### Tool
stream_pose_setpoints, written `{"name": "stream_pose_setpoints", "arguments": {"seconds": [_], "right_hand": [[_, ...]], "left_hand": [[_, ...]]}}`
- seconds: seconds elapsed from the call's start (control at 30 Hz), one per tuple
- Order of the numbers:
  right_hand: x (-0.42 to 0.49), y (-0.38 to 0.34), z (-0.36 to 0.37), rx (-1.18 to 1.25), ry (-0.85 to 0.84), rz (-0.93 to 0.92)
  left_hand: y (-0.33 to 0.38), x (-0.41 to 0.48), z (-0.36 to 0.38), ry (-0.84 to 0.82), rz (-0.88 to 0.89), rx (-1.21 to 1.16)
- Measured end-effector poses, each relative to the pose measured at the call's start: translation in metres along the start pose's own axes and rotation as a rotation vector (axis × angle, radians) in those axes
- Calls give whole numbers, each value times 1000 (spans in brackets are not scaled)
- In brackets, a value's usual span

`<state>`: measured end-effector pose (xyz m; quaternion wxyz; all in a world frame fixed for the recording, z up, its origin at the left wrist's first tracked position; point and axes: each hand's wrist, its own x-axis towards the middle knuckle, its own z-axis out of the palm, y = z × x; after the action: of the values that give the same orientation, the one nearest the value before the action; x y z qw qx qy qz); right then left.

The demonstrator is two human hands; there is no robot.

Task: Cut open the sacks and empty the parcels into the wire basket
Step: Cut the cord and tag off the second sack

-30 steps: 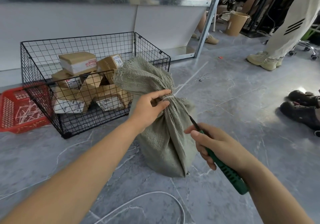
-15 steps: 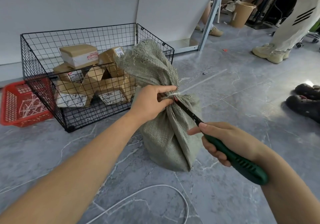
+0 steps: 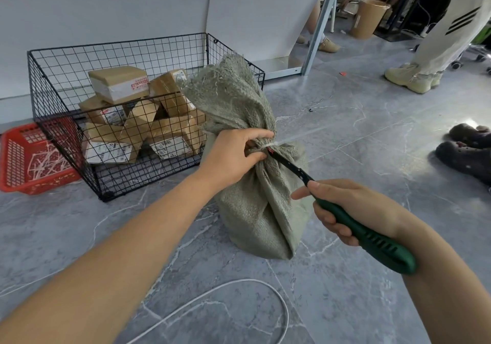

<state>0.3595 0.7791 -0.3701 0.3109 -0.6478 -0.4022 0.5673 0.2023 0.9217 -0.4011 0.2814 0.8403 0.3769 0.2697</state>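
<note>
A grey-green woven sack (image 3: 255,205) stands upright on the floor, its neck cinched by a white tie (image 3: 269,145). My left hand (image 3: 233,155) grips the neck just below the flared top. My right hand (image 3: 345,211) holds a green-handled knife (image 3: 372,240); its dark blade tip touches the white tie right beside my left fingers. Behind the sack stands the black wire basket (image 3: 66,59), holding several brown cardboard parcels (image 3: 119,83). The sack's contents are hidden.
A red plastic basket (image 3: 16,155) with white tie scraps sits left of the wire basket. A white cable (image 3: 239,288) loops on the grey floor in front. Metal shelving (image 3: 316,27) stands behind. A person's legs and shoes (image 3: 409,75) are at the right, dark clogs (image 3: 467,152) nearer.
My right hand has brought the knife up and left, so the blade tip now meets the white tie. My left hand keeps its grip on the sack's neck.
</note>
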Motion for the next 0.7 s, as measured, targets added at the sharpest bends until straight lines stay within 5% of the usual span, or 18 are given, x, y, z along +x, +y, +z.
{"name": "stream_pose_setpoints", "arguments": {"seconds": [0.43,0.7], "right_hand": [[3,18,-1,119,-53,-142],[16,42,5,368,-149,-292]], "left_hand": [[4,0,3,-48,9,-30],[5,3,-3,-82,-63,-278]]}}
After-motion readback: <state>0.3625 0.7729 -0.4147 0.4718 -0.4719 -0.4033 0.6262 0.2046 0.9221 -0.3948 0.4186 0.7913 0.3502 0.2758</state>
